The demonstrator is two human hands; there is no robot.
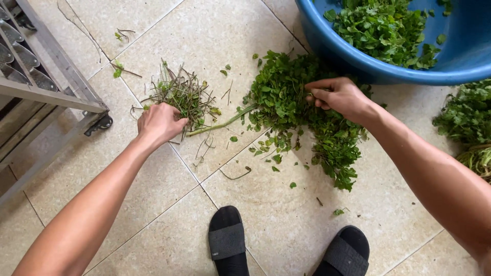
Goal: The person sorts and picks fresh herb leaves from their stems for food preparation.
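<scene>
No package, label or sign is showing anywhere on this tiled floor [286, 225]; the nearest thing to a container is the round blue plastic basin [358, 64] sitting at the top right, and it is holding a loose mass of picked green leaves [383, 23]. The left hand [159, 122] is resting knuckles-up at the near edge of a small heap of bare stems and scraps [185, 94], its fingers curling under so that they are touching the heap; whether they are clamping any stems is hidden beneath the hand, so I cannot tell. The right hand [340, 96] is reaching into the big pile of leafy herbs [302, 112] lying on the floor just in front of the basin, with thumb and fingers pinching together on a sprig at the top of that pile. One long pale green stalk [222, 124] is lying between the two heaps, running from the herb pile toward the left hand. Scattered single leaves are lying on the tiles below the pile. Another bunch of greens [468, 115] is lying at the right edge, well apart from both hands. A grey metal rack [56, 76] is standing at the top left, and two feet in black slide sandals [227, 240] are planted at the bottom.
</scene>
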